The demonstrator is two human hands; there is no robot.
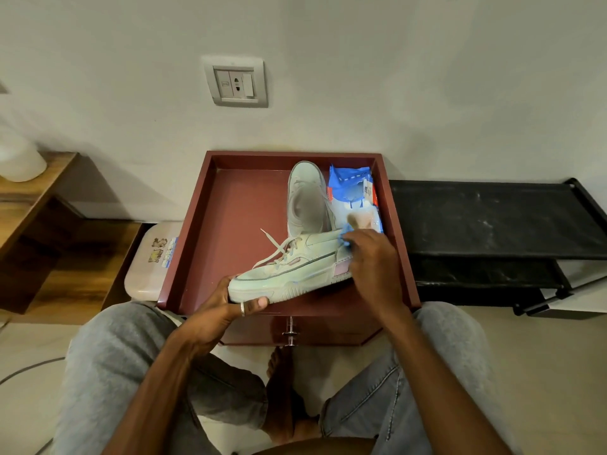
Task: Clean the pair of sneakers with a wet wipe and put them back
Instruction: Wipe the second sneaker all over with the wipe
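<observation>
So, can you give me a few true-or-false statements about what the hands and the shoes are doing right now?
1. The left hand grips the toe end of the held sneaker. True.
2. The right hand holds nothing. False: it presses a blue wipe against the heel end.
3. The other sneaker lies in the maroon tray. True.
4. The wipes pack lies outside the tray. False: it is inside, right beside the other sneaker.
</observation>
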